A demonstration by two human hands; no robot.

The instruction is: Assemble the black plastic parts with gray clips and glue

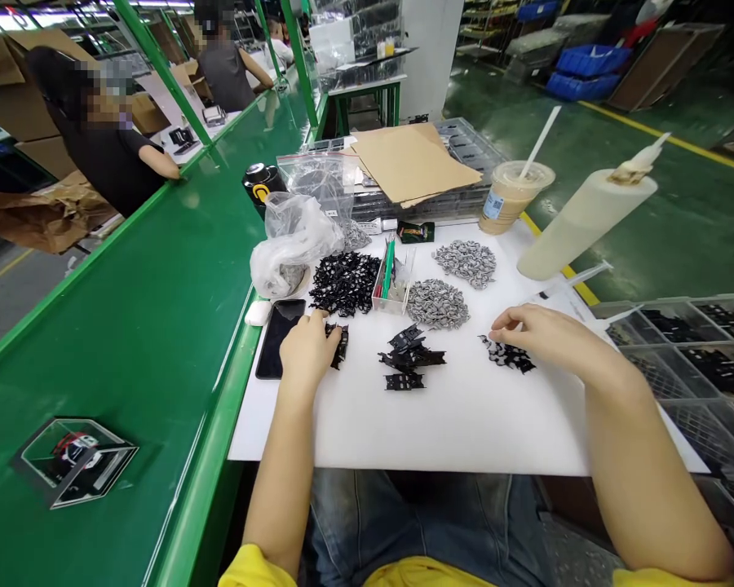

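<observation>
My left hand (pixel 307 349) rests on the white board (pixel 465 424) with its fingers curled over a small stack of black plastic parts (pixel 340 344). My right hand (pixel 541 334) lies at the right with its fingertips pinched on a small cluster of black parts (pixel 509 356). Between the hands sits a little heap of black clips (pixel 409 359). Behind them lie a big pile of black parts (pixel 344 283) and two piles of grey metal pieces (pixel 437 304), (pixel 466 262).
A black phone (pixel 280 336) lies by my left hand. A clear tool box (pixel 392 285), plastic bags (pixel 294 240), a drink cup (pixel 514 196), a white squeeze bottle (pixel 587 216) and part trays (pixel 703 350) surround the board. A green conveyor (pixel 140 326) runs left, where other people work.
</observation>
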